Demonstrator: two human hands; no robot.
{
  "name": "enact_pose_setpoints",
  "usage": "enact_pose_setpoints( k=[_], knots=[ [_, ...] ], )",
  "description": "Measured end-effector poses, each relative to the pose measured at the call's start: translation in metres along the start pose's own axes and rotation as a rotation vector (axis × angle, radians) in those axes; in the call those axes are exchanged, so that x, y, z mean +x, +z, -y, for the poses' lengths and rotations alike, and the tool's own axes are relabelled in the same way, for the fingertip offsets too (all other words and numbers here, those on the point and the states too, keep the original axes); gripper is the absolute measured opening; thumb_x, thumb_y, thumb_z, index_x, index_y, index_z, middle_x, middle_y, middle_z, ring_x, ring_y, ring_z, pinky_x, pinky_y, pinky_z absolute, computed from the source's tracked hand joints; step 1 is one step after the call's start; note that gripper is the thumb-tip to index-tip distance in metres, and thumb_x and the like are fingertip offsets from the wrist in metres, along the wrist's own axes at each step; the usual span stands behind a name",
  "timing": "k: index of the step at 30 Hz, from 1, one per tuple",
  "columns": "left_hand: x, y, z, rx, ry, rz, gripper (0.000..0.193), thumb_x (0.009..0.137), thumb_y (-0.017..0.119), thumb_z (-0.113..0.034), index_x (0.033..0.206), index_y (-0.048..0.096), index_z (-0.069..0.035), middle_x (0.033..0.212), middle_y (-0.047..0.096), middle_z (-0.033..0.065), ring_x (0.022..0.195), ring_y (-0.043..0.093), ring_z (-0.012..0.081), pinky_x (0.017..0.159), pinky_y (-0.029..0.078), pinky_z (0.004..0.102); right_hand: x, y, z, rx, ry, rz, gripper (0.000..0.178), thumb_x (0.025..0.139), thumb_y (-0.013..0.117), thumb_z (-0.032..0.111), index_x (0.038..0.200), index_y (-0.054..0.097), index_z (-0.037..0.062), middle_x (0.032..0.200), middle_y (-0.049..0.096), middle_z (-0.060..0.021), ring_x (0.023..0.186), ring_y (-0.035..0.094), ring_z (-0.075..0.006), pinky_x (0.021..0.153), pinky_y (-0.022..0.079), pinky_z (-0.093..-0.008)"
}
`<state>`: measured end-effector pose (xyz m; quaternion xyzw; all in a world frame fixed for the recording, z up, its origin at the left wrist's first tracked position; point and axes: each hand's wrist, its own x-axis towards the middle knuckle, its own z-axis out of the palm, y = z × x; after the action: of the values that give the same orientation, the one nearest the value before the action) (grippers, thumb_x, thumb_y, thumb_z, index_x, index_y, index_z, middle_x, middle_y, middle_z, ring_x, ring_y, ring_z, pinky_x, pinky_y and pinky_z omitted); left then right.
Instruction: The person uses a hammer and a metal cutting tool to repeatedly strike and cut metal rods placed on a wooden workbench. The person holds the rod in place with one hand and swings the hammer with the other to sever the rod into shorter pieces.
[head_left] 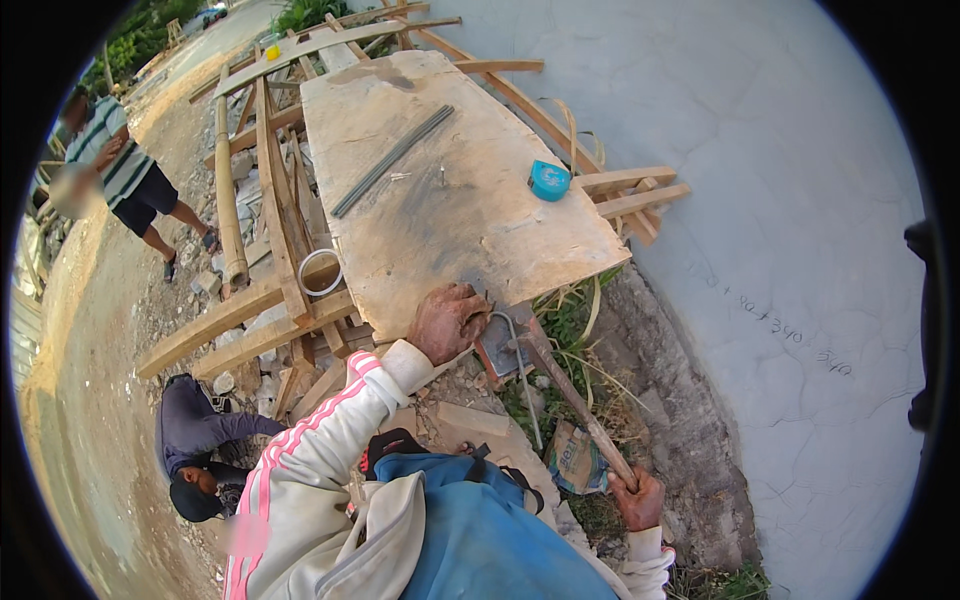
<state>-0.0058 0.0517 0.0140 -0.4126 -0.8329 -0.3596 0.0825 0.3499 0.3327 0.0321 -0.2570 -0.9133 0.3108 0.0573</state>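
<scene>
My left hand (450, 322) is closed at the near edge of a worn wooden board (520, 230), its fingers curled over something small I cannot make out. Beside its fingertips a thin bent metal rod (529, 395) hangs down past the edge. My right hand (638, 500), lower right, is wrapped round the wooden handle of a hammer (580, 405). The hammer's head end reaches up to the board's near edge, close to my left hand; its shape is not clear. On the board lie a bundle of thin steel rods (392, 162) and a teal tape measure (549, 181).
Timber beams (270, 200) and rubble surround the board on the left. A white ring (320, 272) lies among them. A grey wall (780, 200) runs along the right. One person (125, 170) stands at far left; another (205, 440) bends down nearer. A crumpled bag (577, 458) lies below.
</scene>
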Motion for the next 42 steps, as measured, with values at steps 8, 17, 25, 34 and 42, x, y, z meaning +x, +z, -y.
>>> enact_pose_setpoints(
  k=[8,17,25,34,42],
  knots=[
    [-0.001,0.0,0.002,-0.005,0.013,0.008,0.018,0.08,0.07,-0.013,0.097,0.073,-0.007,0.09,0.064,0.0113,0.087,0.061,0.0326,0.08,0.051,0.0449,0.029,-0.036,-0.023,-0.218,-0.023,0.141,0.039,0.079,0.082,0.033,0.07,0.059,0.0025,0.055,0.044,-0.0127,0.049,0.041,-0.0222,0.05,0.04,-0.0386],
    [0.0,-0.001,0.0,-0.021,-0.005,0.002,0.017,0.082,0.071,-0.015,0.097,0.073,-0.007,0.091,0.065,0.0108,0.088,0.061,0.0316,0.081,0.051,0.0445,0.103,-0.058,-0.041,-0.397,-0.164,0.196,0.031,0.079,0.079,0.036,0.076,0.066,0.008,0.062,0.06,-0.0172,0.06,0.063,-0.0379,0.057,0.048,-0.0454],
    [0.0,0.001,0.001,0.02,0.004,-0.007,0.016,0.082,0.071,-0.013,0.097,0.073,-0.007,0.091,0.065,0.0104,0.088,0.062,0.0316,0.081,0.051,0.0444,0.13,-0.062,-0.046,-0.534,-0.286,0.186,0.029,0.077,0.079,0.032,0.074,0.062,0.008,0.065,0.062,-0.0183,0.065,0.063,-0.0417,0.06,0.048,-0.0486],
    [0.001,-0.001,-0.001,0.0,-0.01,0.008,0.015,0.081,0.071,-0.013,0.095,0.072,-0.008,0.09,0.063,0.01,0.087,0.06,0.0316,0.082,0.051,0.0442,0.113,-0.057,-0.035,-0.501,-0.096,0.202,0.031,0.074,0.08,0.036,0.072,0.066,0.008,0.065,0.062,-0.0192,0.066,0.063,-0.0426,0.062,0.049,-0.0506],
    [0.0,0.0,0.001,0.03,-0.023,0.04,0.015,0.082,0.069,-0.014,0.095,0.071,-0.007,0.09,0.063,0.0101,0.087,0.059,0.0317,0.08,0.05,0.0447,0.117,-0.051,-0.044,-0.574,-0.184,0.111,0.031,0.078,0.077,0.036,0.066,0.066,0.0102,0.06,0.059,-0.0171,0.06,0.061,-0.0414,0.057,0.048,-0.0485]
  ],
)
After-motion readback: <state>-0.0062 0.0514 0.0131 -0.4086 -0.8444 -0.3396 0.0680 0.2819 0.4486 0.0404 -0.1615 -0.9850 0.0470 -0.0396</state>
